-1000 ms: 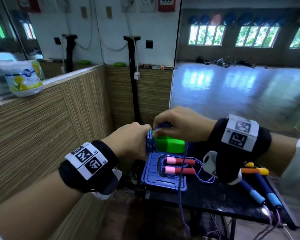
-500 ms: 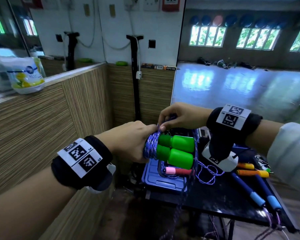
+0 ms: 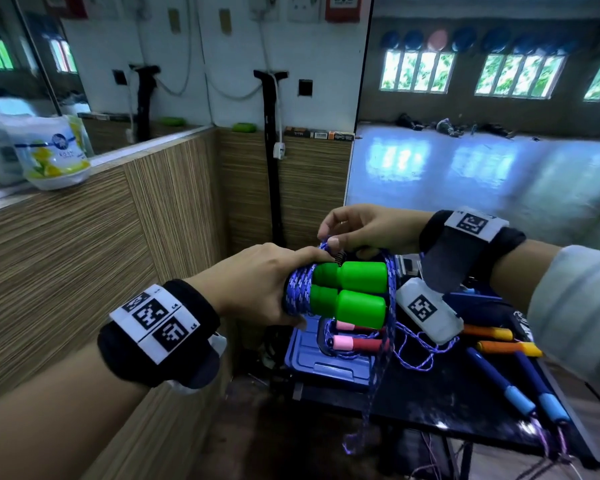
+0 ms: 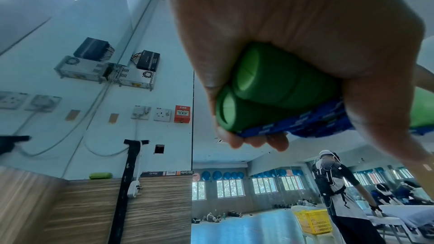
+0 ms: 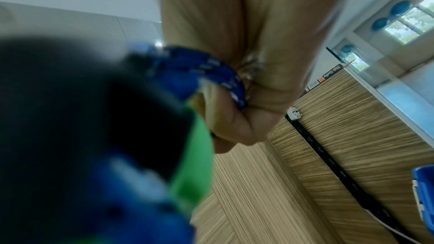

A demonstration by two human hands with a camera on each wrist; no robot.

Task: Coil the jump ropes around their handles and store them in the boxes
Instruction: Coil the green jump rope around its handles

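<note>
Beside wood panelling, above a black table (image 3: pixel 430 393), the left hand (image 3: pixel 253 282) is clamping both green handles (image 3: pixel 352 289) side by side as a spool, while the right hand (image 3: pixel 364 226) is pinching the rope (image 3: pixel 300 287), feeding another turn.

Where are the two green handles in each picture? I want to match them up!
Head: the green handles sit mid-frame, side by side, gripped by the left hand.
Left wrist: the green handles sit centre-right, their round ends poking out of the fist.
Right wrist: one blurry green handle shows lower centre.
Shared landmark: the blue rope coiled around them.
</note>
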